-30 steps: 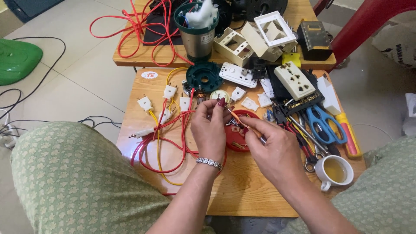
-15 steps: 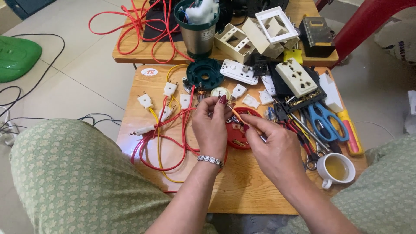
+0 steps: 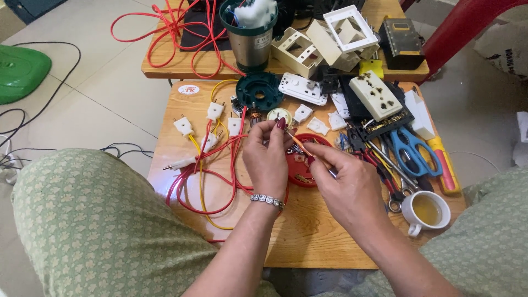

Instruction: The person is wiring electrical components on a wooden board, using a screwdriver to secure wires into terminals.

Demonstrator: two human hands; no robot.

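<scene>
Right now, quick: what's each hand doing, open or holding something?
Left hand: fingers pinched shut on a small part; what it is cannot be told.
Right hand: closed on a thin orange-handled tool.

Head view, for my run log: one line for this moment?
left hand: pinching small part | right hand: holding orange-handled tool | below: red round dish

Home electrical repair spot: low wooden table, sockets, wires.

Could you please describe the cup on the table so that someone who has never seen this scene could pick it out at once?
Start at the nearer wooden table and go to its near right corner, just right of the right hand. There, below the blue-handled scissors, stands a small white cup with a handle. It is the only cup, and holds a yellowish liquid.
</scene>
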